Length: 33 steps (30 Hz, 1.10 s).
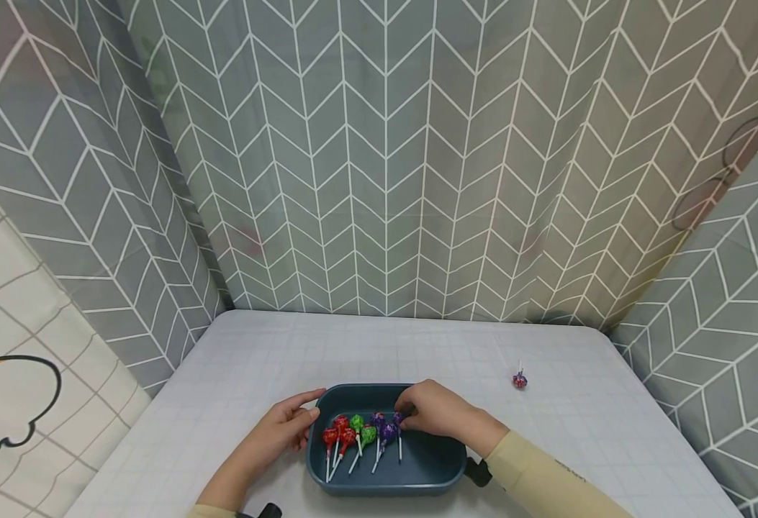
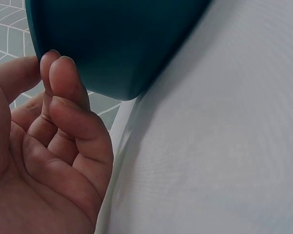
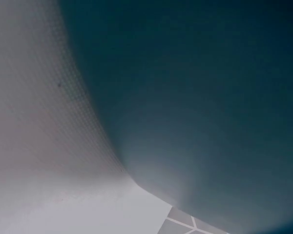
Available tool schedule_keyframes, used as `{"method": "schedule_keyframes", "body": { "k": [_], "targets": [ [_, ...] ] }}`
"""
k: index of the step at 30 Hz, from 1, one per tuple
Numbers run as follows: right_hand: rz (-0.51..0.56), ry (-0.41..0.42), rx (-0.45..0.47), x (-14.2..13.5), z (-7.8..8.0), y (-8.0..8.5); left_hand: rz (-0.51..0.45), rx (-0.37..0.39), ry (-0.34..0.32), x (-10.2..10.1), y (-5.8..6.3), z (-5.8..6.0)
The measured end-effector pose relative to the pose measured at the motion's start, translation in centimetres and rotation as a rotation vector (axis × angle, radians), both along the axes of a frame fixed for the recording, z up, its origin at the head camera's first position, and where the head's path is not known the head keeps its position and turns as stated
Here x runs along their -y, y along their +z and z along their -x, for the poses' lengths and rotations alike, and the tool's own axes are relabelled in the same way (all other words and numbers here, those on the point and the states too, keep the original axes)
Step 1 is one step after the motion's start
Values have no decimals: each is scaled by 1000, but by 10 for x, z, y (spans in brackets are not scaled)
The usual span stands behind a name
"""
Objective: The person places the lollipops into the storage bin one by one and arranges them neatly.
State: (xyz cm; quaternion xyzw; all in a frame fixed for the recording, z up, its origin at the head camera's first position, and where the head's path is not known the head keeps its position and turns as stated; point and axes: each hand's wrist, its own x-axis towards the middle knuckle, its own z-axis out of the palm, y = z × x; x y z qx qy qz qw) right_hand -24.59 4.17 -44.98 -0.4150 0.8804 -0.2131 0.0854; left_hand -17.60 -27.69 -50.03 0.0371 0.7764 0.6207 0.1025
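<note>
A dark blue-green tray (image 1: 427,471) holds several lollipops: red ones (image 1: 330,436) at the left, green ones (image 1: 368,434) beside them, then purple ones (image 1: 388,432). At the tray's left end my left hand (image 1: 281,430) grips the rim. In the left wrist view the curled fingers (image 2: 68,83) lie against the tray's outer wall (image 2: 112,53). My right hand (image 1: 435,409) reaches over the far rim and pinches a purple lollipop (image 1: 399,417) by its head, its white stick pointing toward me. The tray's wall (image 3: 195,107) fills most of the right wrist view, hiding that hand.
One lollipop with a purple and red wrapper (image 1: 520,380) lies apart on the white tabletop (image 1: 573,417), right of the tray. A grey curtain with white chevron lines (image 1: 385,180) hangs behind the table and along its sides.
</note>
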Motion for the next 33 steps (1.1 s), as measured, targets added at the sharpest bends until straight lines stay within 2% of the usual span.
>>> {"method": "schedule_keyframes", "body": {
  "k": [15, 25, 33],
  "targets": [
    [46, -12, 59, -6, 0, 7, -2, 2, -3, -1, 2, 1],
    [180, -1, 103, -29, 6, 21, 2, 21, 3, 1, 1, 0],
    [275, -142, 86, -65, 14, 26, -7, 21, 4, 1, -1, 1]
  ]
}}
